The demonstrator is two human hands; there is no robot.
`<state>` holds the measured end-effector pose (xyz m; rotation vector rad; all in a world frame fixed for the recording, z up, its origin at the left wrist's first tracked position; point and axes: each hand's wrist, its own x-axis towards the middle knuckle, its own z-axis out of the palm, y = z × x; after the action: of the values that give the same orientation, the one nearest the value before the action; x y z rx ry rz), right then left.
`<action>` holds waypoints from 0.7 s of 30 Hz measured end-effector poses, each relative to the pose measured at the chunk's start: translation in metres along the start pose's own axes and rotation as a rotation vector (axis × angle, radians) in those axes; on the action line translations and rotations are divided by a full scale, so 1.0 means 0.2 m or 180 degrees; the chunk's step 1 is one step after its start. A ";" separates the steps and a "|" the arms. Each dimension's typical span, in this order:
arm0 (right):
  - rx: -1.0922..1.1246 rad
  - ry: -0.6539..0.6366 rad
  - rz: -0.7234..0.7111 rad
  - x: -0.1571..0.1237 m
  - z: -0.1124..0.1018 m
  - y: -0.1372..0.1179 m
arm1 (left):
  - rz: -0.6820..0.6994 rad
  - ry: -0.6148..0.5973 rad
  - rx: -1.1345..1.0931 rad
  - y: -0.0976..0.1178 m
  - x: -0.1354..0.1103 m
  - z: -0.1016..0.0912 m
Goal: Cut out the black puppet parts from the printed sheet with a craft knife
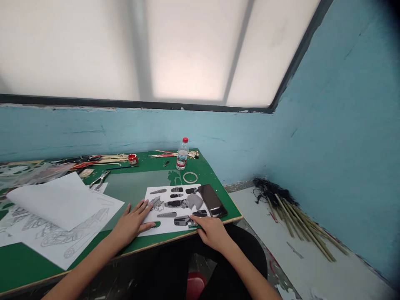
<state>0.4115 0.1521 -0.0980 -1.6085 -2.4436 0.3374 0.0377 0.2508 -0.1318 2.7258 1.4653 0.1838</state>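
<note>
A white printed sheet [171,188] with grey and black shapes lies near the table's front edge, with green showing through cut-out gaps along its lower side. My left hand [133,221] rests flat on its left part, fingers spread. At the lower right of the sheet is my right hand [214,233], index finger stretched onto a dark printed shape and thumb apart below it; the other fingers are curled out of sight. A dark phone [213,201] lies by the sheet's right edge. Just behind the sheet is a roll of tape [190,177].
Line-drawing sheets [90,225] and pliers [100,179] lie on the left. At the back stand a water bottle [182,156] and a red jar [133,159], near thin sticks [114,158]. Bundled poles with black fibres [300,216] lie at right, beyond the table edge.
</note>
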 end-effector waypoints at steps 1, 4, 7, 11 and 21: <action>-0.0008 -0.0004 -0.0006 0.00 0.00 0.00 | -0.0036 -0.0030 -0.0035 -0.01 0.00 -0.01; -0.0036 -0.0015 0.0013 0.00 -0.01 -0.01 | -0.0099 -0.0069 -0.0142 -0.03 0.00 -0.05; -0.0060 -0.0042 0.0047 0.01 -0.02 -0.02 | -0.0080 -0.0086 -0.0244 -0.06 0.01 -0.08; -0.0093 -0.0085 0.0070 0.01 -0.04 -0.02 | -0.0033 -0.0044 -0.0323 -0.08 0.01 -0.09; -0.0256 0.0185 -0.0114 0.08 -0.04 -0.10 | 0.0059 0.0210 -0.0312 -0.09 -0.01 -0.07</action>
<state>0.3905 0.1605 -0.0841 -1.5804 -2.4683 0.1864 0.0200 0.2582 -0.1204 2.6804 1.4070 0.3399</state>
